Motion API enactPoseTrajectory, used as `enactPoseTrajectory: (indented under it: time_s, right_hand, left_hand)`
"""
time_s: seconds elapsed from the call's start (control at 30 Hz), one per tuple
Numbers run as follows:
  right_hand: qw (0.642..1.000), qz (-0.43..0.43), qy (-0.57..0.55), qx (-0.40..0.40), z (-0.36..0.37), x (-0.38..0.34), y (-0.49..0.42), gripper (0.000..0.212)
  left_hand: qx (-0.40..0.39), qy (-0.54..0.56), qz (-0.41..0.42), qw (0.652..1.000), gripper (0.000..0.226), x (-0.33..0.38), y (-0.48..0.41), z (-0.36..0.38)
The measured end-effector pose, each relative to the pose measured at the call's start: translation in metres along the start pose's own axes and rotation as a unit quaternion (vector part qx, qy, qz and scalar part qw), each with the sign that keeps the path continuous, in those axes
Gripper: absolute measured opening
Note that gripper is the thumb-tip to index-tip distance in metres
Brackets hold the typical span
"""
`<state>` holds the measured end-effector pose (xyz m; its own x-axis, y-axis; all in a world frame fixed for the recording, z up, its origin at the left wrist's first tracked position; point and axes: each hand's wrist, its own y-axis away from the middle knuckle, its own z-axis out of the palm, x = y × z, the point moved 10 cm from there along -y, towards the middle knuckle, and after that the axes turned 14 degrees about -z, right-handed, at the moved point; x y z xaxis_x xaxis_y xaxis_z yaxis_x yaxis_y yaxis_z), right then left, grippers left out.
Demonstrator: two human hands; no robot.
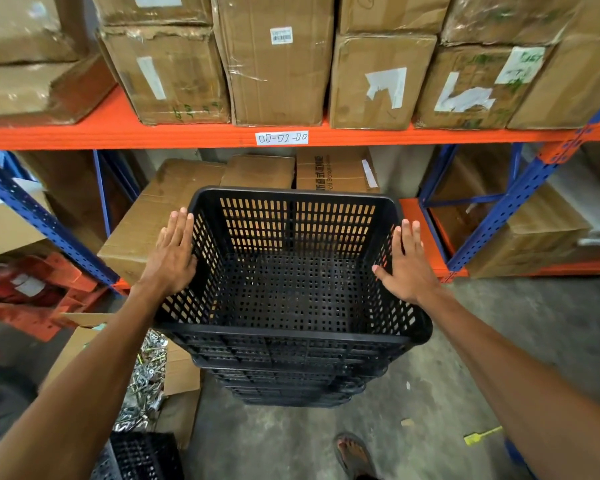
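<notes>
Sandwiching black crate [291, 336] between straight fingers [178, 230]

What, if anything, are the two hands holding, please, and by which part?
The top black crate of the stack, pressed between flat palms: left hand on its left side wall, right hand on its right side wall. Fingers lie straight, none curled.

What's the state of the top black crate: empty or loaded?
Empty. The top black crate shows only its bare perforated floor, nothing inside.
</notes>
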<state>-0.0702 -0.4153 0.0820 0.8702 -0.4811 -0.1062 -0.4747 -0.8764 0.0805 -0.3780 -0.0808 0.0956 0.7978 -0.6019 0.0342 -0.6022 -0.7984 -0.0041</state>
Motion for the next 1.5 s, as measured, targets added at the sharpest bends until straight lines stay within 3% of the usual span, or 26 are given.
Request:
enactPoseTrajectory:
  time_s: [0.27,0.53,0.8,1.1,1.27,1.37,1.5]
  right_hand:
    - [0.999,-0.007,-0.050,0.000,-0.001,0.000,0.011,0.106]
    - [0.999,-0.001,-0.010,0.049,-0.001,0.005,0.004,0.073]
    - [0.997,0.003,-0.002,0.072,-0.003,0.011,-0.002,0.072]
    - [0.999,-0.001,0.022,0.047,-0.003,0.005,0.003,0.075]
    - [0.995,0.031,0.095,-0.013,-0.007,-0.003,0.010,0.078]
    - [0.993,0.009,0.112,-0.037,-0.020,-0.037,-0.001,0.075]
    - [0.992,-0.114,0.031,-0.034,-0.029,-0.168,-0.023,0.070]
  left_hand:
    - [0.001,-0.002,0.013,1.000,0.080,-0.005,-0.005,0.003]
    - [0.029,-0.001,0.008,1.000,0.068,-0.002,-0.004,-0.002]
    - [0.044,0.014,0.015,0.999,0.067,0.002,-0.014,-0.001]
    - [0.021,0.001,0.008,1.000,0.071,-0.003,-0.007,0.005]
    - [-0.031,0.042,-0.033,0.998,0.076,-0.001,0.003,-0.007]
    - [-0.043,0.146,-0.080,0.985,0.062,0.001,0.013,-0.031]
    - [-0.015,0.222,-0.135,0.966,0.041,-0.041,0.057,-0.070]
